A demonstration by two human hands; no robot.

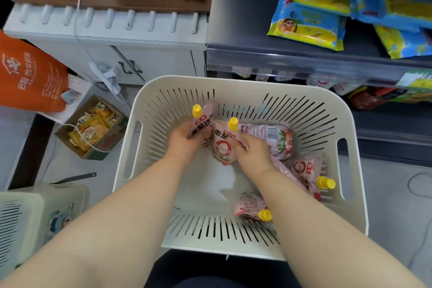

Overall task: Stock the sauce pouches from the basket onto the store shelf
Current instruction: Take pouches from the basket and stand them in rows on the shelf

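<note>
Two hands in a cream slotted basket (355,170), each gripping one pink sauce pouch with a yellow cap.

Left hand (184,140): fingers clenched round the left pouch (203,124), held upright, cap above the knuckles. Right hand (253,149): fingers (240,146) wrapped on the second pouch (222,147), just beside the first and touching it, cap up. Behind the right fingers, a third pouch (275,135) lies flat, barcode showing. Below the right wrist, a fourth pouch (308,170) lies with cap toward the basket's right wall; nearer the body, a fifth pouch (250,206) lies partly under the right forearm. Beyond the fingertips, past the basket rim, the grey store shelf (280,63) carries blue-and-yellow snack packets (306,25); similar pouches show on the tier beneath. Left of the left hand, outside the basket: cardboard box (91,128), orange bag (28,75).
</note>
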